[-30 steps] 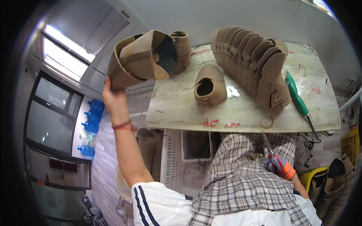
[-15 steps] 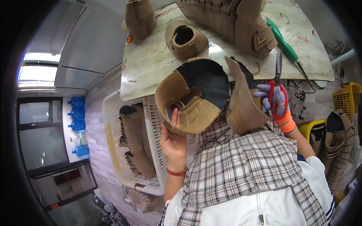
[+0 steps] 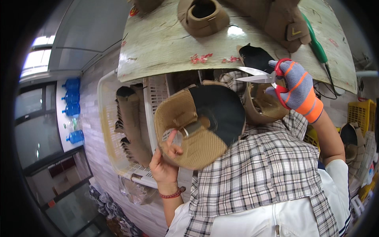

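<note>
My bare left hand [image 3: 165, 168] grips the near left rim of a tan shoe upper [image 3: 205, 146], with fingertips reaching inside it. The upper's open underside faces up, showing ribbed tan lining and a black section. My right hand [image 3: 298, 85], in a grey and orange glove, is closed round red-handled scissors [image 3: 258, 77]. Their blades are spread and point left, above the gap between two uppers. A second tan upper [image 3: 264, 112] stands on my lap below the gloved hand, its black end toward the table. The glove partly hides it.
On the worktable [image 3: 158, 51] lie another upper [image 3: 205, 17], a stack of uppers [image 3: 286, 23] and a green-handled tool [image 3: 316, 43] with a cord. A white basket [image 3: 106, 130] holding stacked uppers is at left, a yellow crate [image 3: 361, 114] at right.
The scissors have swung from pointing away to pointing left, and their blades have spread. The held upper has come nearer and lower. The second upper has shifted under my right hand.
</note>
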### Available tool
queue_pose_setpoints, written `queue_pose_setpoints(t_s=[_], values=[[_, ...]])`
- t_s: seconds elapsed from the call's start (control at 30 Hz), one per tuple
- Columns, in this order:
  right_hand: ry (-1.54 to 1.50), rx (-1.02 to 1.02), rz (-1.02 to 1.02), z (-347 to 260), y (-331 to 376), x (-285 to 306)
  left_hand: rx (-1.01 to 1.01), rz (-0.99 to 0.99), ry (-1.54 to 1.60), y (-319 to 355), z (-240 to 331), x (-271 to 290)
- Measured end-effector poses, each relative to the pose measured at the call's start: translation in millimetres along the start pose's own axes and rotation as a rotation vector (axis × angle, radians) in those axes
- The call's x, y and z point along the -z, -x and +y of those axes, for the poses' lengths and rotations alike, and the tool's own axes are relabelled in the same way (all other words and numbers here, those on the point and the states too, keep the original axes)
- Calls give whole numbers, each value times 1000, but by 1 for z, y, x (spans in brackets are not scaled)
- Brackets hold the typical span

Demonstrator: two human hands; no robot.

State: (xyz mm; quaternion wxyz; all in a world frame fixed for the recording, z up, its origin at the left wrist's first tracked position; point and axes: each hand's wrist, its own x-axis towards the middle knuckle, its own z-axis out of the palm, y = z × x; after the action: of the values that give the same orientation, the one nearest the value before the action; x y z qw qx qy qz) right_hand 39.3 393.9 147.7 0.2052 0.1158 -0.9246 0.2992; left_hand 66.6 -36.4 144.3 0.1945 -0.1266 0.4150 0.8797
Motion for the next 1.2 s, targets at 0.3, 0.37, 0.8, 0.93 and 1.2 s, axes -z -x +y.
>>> queue_pose_setpoints(t_s=[0.3, 0.37, 0.8, 0.93, 1.2], values=[[32, 92, 23, -23, -15, 1, -291, -63, 66, 41, 45, -36], [28, 71, 64, -27, -13, 16, -266, -173, 67, 34, 46, -50], [257, -74, -325, 11, 57, 22, 248, -217, 204, -71, -66, -39], [288, -91, -375, 8, 47, 20, 256, -302, 275, -92, -96, -7], [362, 25, -332, 14, 33, 24, 58, -200, 41, -107, -100, -53]])
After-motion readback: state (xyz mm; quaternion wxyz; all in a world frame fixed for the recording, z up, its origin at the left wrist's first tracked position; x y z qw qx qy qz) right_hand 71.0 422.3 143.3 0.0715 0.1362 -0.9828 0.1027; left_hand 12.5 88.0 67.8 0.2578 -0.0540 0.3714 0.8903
